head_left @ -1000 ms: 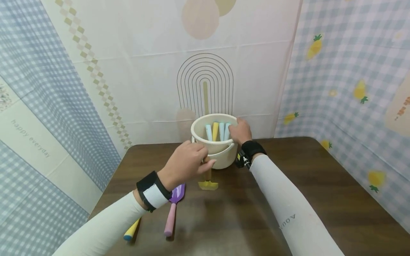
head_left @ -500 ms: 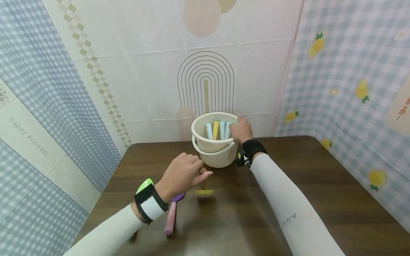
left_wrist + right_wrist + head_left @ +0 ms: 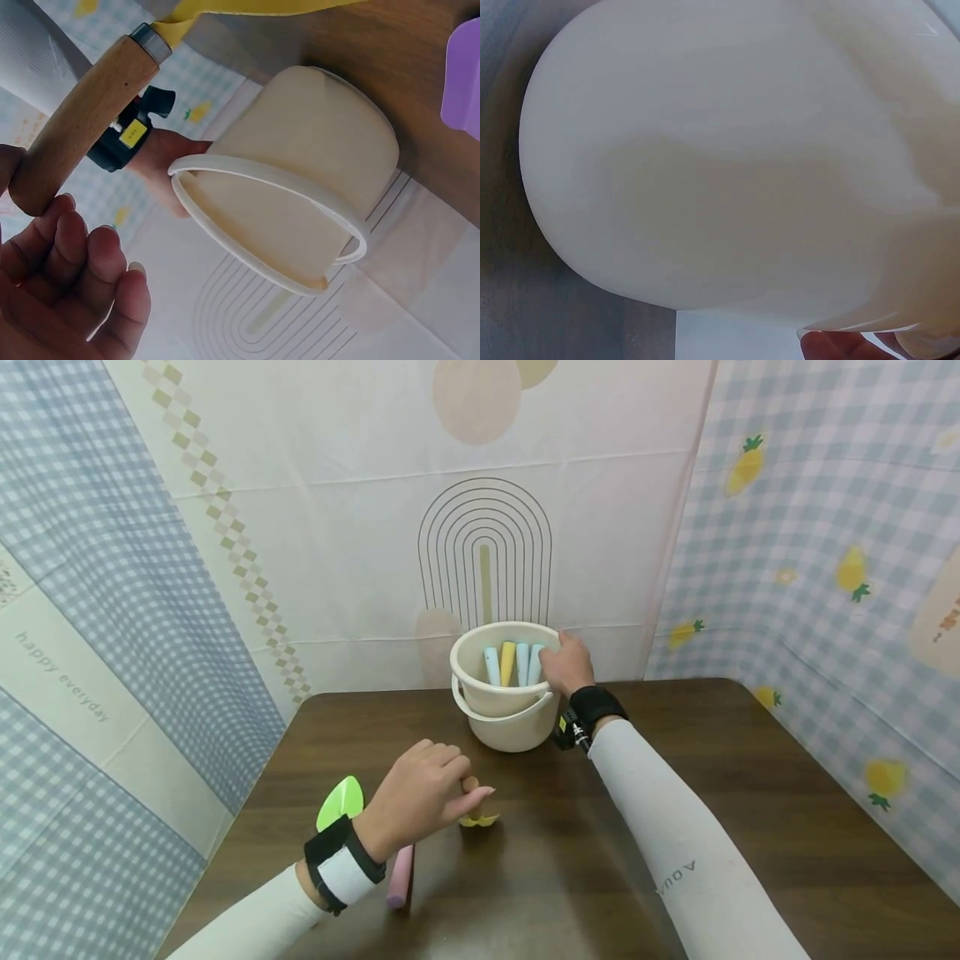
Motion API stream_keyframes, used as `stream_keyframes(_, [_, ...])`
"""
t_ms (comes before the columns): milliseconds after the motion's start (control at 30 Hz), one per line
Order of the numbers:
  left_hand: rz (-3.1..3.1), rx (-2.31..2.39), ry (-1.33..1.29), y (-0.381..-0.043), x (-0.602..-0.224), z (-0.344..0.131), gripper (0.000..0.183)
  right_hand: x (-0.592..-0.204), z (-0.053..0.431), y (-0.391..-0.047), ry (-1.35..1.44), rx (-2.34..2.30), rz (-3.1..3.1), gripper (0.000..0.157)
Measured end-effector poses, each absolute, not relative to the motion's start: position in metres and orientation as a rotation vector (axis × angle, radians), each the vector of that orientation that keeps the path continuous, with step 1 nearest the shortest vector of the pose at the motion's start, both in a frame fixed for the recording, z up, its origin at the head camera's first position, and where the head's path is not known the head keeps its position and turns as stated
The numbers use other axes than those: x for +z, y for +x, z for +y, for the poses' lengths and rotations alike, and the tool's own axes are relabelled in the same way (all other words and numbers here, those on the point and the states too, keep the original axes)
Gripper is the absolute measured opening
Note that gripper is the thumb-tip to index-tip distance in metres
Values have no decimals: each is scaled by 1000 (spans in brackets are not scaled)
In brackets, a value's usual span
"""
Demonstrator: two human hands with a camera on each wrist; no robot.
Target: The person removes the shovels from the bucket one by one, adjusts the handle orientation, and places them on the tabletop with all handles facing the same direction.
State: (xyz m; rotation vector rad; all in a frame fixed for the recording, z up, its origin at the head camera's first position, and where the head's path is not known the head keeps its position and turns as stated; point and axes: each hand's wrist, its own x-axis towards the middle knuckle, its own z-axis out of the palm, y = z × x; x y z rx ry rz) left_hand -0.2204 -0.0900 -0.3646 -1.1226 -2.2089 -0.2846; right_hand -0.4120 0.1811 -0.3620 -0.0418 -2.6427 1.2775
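Note:
In the head view my left hand [image 3: 420, 793] pinches the end of a wooden handle, which belongs to a small hand rake with a yellow metal head [image 3: 478, 820]. The left wrist view shows that wooden handle [image 3: 90, 124] between thumb and forefinger, the other fingers curled loosely below. A cream bucket [image 3: 510, 731] stands at the back of the table, its white bail handle hanging down in front. My right hand [image 3: 567, 664] grips the bucket's right rim. Inside the bucket, several light blue and yellow handles [image 3: 507, 664] point up. The bucket's wall [image 3: 705, 187] fills the right wrist view.
A green scoop blade [image 3: 341, 802] lies left of my left wrist. Under that hand shows the pink handle [image 3: 401, 877] of a purple shovel, whose blade [image 3: 463, 79] appears in the left wrist view. Fabric curtains [image 3: 337, 568] hang behind the brown table [image 3: 570, 877].
My left hand has drawn the rake away from the bucket, toward me and slightly left, now covering the purple blade and uncovering the green one. The right hand stays on the bucket rim.

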Motion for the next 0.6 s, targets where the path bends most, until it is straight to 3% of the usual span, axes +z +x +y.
stream_keyframes(600, [-2326, -155, -1224, -200, -399, -87, 37, -361, 180, -411, -38, 1260, -2642, 66])
